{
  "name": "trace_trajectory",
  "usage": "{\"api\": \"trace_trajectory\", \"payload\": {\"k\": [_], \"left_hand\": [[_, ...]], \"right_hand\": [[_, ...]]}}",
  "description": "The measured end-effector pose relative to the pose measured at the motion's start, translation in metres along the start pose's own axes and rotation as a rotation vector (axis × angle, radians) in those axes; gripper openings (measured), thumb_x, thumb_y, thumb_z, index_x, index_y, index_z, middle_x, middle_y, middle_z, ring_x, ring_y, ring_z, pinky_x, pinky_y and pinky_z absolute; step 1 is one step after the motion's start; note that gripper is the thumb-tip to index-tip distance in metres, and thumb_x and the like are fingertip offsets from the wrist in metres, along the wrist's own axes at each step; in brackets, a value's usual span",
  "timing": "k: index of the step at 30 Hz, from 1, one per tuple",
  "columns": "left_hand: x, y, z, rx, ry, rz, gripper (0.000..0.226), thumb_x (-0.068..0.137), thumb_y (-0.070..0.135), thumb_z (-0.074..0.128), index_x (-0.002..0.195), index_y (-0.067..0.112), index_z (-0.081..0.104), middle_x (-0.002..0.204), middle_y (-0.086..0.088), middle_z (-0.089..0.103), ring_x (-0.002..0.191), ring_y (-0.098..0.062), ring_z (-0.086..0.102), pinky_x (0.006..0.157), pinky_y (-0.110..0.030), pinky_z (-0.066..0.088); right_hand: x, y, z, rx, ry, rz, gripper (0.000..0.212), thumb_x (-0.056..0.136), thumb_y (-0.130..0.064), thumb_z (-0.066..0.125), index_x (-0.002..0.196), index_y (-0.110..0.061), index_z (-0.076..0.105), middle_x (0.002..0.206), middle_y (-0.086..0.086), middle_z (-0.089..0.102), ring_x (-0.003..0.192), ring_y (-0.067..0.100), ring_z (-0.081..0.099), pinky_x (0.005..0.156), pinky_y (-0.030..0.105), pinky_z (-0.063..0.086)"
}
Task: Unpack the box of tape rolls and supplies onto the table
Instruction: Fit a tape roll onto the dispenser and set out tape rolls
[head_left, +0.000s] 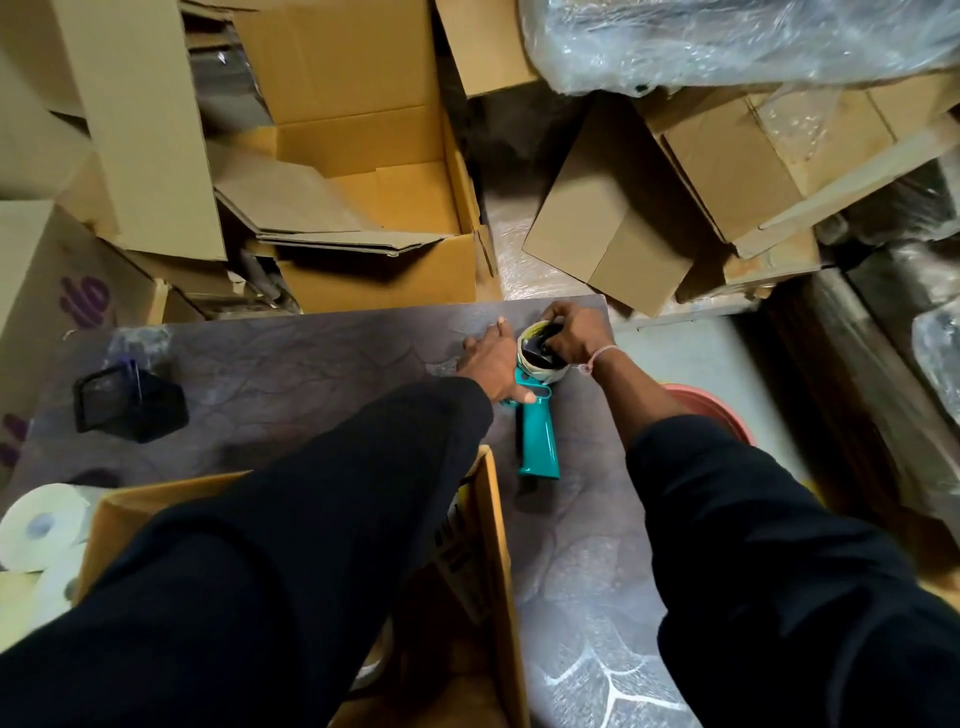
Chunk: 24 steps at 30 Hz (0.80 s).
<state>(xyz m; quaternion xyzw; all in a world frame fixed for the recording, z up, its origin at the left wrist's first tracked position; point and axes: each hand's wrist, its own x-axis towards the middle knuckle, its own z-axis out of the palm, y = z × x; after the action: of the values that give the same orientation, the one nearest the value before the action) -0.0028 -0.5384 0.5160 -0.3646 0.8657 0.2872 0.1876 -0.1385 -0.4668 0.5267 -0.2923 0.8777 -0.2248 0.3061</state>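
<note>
A teal tape dispenser (539, 446) with a roll of tape on its head lies on the dark table (291, 374) near the far right corner. My right hand (574, 332) grips the tape roll (540, 371) from above. My left hand (488, 361) lies beside the dispenser's head, thumb on the teal frame, fingers stretched out onto the table. The open cardboard box (493, 525) stands at the table's near edge, mostly hidden under my left sleeve.
A black mesh holder (130, 402) stands on the table's left side. White paper rolls (44, 530) lie at the near left. Beyond the far edge are several open and flattened cartons (363, 171). A pink tub (711, 410) sits below the table's right edge.
</note>
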Motion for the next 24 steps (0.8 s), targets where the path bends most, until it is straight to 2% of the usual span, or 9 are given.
{"api": "trace_trajectory", "payload": {"k": [5,8,10,12,15,17,19,21,24], "left_hand": [[0.001,0.0,0.0,0.018,0.005,0.007,0.137,0.067,0.048,0.091,0.163,0.006,0.003,0.171,-0.011,0.013,0.156,-0.036,0.016,0.125,-0.052,0.023],[0.0,-0.001,0.0,0.051,0.014,0.028,0.135,0.069,0.05,0.089,0.163,0.005,0.003,0.171,-0.012,0.012,0.157,-0.035,0.016,0.125,-0.05,0.022],[-0.004,0.0,-0.002,0.069,0.01,0.054,0.132,0.073,0.047,0.088,0.162,0.004,0.002,0.172,-0.014,0.007,0.158,-0.034,0.01,0.127,-0.05,0.018],[-0.009,0.002,-0.005,0.079,0.009,0.072,0.129,0.075,0.045,0.087,0.162,0.003,0.001,0.172,-0.015,0.003,0.159,-0.033,0.007,0.127,-0.049,0.017],[-0.011,0.004,-0.007,0.092,0.014,0.085,0.13,0.075,0.044,0.088,0.162,0.003,0.0,0.172,-0.016,0.001,0.158,-0.033,0.008,0.127,-0.048,0.017],[-0.011,0.005,-0.009,0.098,0.001,0.083,0.131,0.074,0.045,0.088,0.162,0.002,0.0,0.171,-0.017,0.002,0.159,-0.033,0.007,0.128,-0.048,0.016],[-0.013,0.006,-0.01,0.115,0.001,0.089,0.13,0.076,0.047,0.086,0.162,0.001,0.001,0.171,-0.017,0.001,0.158,-0.034,0.007,0.128,-0.048,0.016],[-0.018,0.008,-0.015,0.15,-0.01,0.108,0.128,0.078,0.05,0.083,0.162,0.0,0.0,0.171,-0.02,-0.001,0.158,-0.036,0.009,0.127,-0.048,0.017],[-0.025,0.007,-0.022,0.182,-0.058,0.114,0.126,0.081,0.055,0.079,0.162,0.006,-0.004,0.169,-0.025,-0.008,0.156,-0.044,0.004,0.126,-0.056,0.015]], "right_hand": [[-0.001,0.001,-0.006,0.125,0.036,0.04,0.029,0.078,0.016,0.065,0.086,-0.012,0.065,0.074,0.011,0.063,0.056,0.013,0.054,0.036,0.012,0.04],[-0.001,0.012,-0.006,0.038,0.176,0.012,0.016,0.075,-0.005,0.074,0.074,-0.019,0.067,0.077,0.007,0.073,0.068,0.02,0.068,0.057,0.024,0.057],[-0.006,0.018,-0.007,0.049,0.253,0.029,0.019,0.075,-0.009,0.071,0.065,-0.024,0.065,0.076,0.004,0.074,0.072,0.023,0.071,0.069,0.034,0.062],[-0.015,0.021,-0.005,0.056,0.314,0.027,0.019,0.076,-0.007,0.065,0.069,-0.024,0.066,0.078,0.006,0.074,0.074,0.026,0.071,0.071,0.037,0.062],[-0.029,0.015,-0.007,0.043,0.475,-0.021,0.016,0.079,-0.009,0.061,0.089,-0.018,0.07,0.086,0.013,0.073,0.079,0.03,0.068,0.069,0.033,0.057],[-0.032,0.007,-0.021,0.095,0.579,-0.022,0.018,0.083,-0.01,0.061,0.096,-0.018,0.07,0.086,0.009,0.073,0.078,0.028,0.067,0.067,0.032,0.055],[-0.034,0.007,-0.038,0.091,0.569,0.001,0.021,0.082,-0.01,0.06,0.097,-0.019,0.072,0.084,0.005,0.072,0.076,0.025,0.066,0.068,0.029,0.054],[-0.041,0.016,-0.054,0.179,0.513,0.083,0.02,0.073,-0.012,0.059,0.087,-0.017,0.073,0.076,0.009,0.073,0.071,0.028,0.071,0.067,0.033,0.06],[-0.065,0.046,-0.064,0.327,0.376,0.363,0.01,0.073,-0.01,0.06,0.075,-0.008,0.07,0.072,0.011,0.073,0.069,0.026,0.076,0.056,0.022,0.057]]}}
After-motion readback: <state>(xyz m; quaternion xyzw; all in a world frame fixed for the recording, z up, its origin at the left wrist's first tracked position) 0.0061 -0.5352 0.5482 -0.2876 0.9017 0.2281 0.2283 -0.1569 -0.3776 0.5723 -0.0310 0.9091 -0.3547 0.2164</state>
